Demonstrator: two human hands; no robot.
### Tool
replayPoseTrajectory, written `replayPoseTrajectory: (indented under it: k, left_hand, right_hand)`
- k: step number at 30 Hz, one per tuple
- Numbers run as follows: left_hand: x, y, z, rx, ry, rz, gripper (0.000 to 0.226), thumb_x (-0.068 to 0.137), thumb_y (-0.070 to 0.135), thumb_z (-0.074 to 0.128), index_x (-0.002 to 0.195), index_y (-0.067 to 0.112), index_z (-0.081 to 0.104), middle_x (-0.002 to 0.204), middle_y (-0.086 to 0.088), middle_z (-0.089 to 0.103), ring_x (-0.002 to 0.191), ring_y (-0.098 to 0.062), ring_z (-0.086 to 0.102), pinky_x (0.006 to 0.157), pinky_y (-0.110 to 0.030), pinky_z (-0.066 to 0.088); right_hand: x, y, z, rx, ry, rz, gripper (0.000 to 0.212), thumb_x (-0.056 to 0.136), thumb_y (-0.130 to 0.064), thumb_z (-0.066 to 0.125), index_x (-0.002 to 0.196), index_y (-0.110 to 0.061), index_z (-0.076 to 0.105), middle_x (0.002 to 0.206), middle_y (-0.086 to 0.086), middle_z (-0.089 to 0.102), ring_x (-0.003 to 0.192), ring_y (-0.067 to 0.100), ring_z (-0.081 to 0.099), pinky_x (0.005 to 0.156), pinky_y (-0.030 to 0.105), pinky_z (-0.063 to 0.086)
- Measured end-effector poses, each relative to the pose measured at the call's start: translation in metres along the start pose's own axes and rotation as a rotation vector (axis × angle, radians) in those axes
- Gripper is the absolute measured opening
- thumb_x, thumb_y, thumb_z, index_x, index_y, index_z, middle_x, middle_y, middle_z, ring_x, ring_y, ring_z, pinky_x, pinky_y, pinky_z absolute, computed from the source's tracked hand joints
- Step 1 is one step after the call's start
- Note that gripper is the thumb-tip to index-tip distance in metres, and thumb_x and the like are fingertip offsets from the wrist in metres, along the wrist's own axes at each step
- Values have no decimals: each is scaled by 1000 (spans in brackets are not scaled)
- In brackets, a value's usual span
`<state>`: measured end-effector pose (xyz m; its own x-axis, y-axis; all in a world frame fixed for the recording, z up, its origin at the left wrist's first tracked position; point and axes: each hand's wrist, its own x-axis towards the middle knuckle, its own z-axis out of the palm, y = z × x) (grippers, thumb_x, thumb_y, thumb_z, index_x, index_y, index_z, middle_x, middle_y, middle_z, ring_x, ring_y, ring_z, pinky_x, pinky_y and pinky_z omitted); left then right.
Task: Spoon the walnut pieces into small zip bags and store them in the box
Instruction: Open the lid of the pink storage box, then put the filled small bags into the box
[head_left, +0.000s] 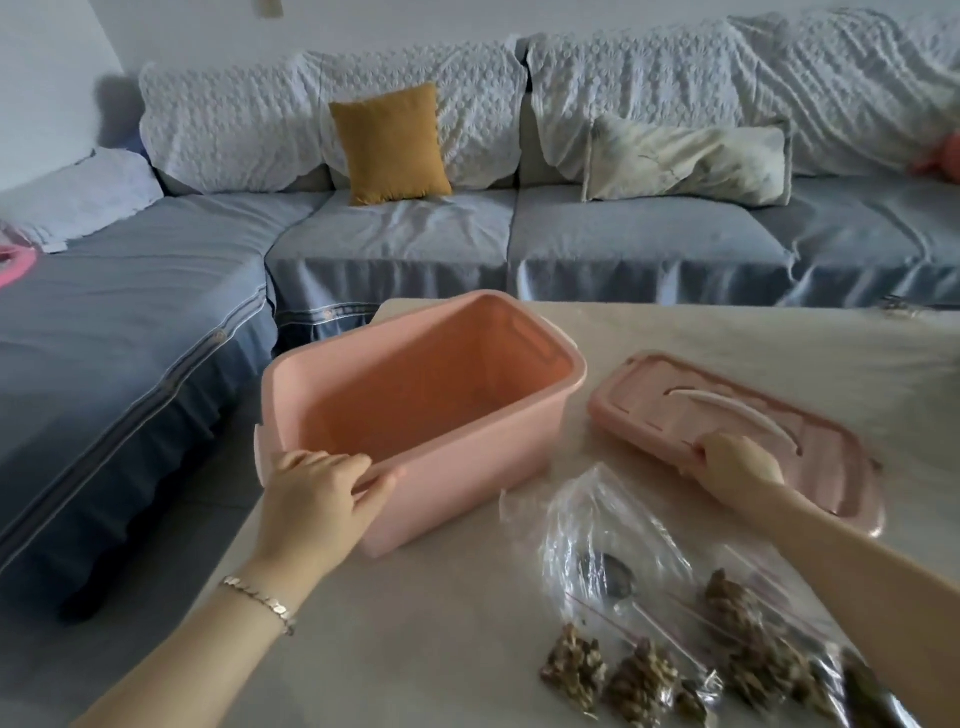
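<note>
Left hand (322, 493): we grip the box's (467, 501) near rim.
Right hand (737, 465): we clasp the lid's (836, 462) near edge.
Walnut bags (641, 675): at the desk's (415, 649) near edge.

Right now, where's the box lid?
In the head view the lid sits on the table, right of the open pink box and just beyond the clear bags. The right hand grips its near edge.
</note>
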<state>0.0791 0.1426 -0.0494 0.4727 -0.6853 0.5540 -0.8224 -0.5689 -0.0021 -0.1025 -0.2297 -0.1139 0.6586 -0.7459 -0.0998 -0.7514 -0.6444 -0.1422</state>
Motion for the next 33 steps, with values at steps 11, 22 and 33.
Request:
replayPoseTrajectory:
  k: [11,22,33]
  left_hand:
    - [-11,38,19,-37,61,-12,38,86,29,48,115,6,57,104,-18,61,98,-39,55,94,-52,39]
    - [-39,157,69,-400,-650,223,30,91,24,53,120,18,58,119,1,59,116,-21,46,96,-31,37]
    - [-33,143,11,-1010,-534,-115,11,85,17,65,94,21,70,97,15,66,90,1,61,81,-17,49]
  right_hand:
    - [-88,-4,-8,234,130,-186,18,88,-18,50,88,-13,67,89,5,61,89,29,58,71,34,46]
    - [-167,-29,27,166,-275,-150,20,88,-36,56,72,-25,55,93,3,55,88,22,55,69,26,39]
    - [-185,-75,-32,497,-124,-453,14,86,-19,62,97,-20,72,86,-6,71,77,0,60,70,10,41]
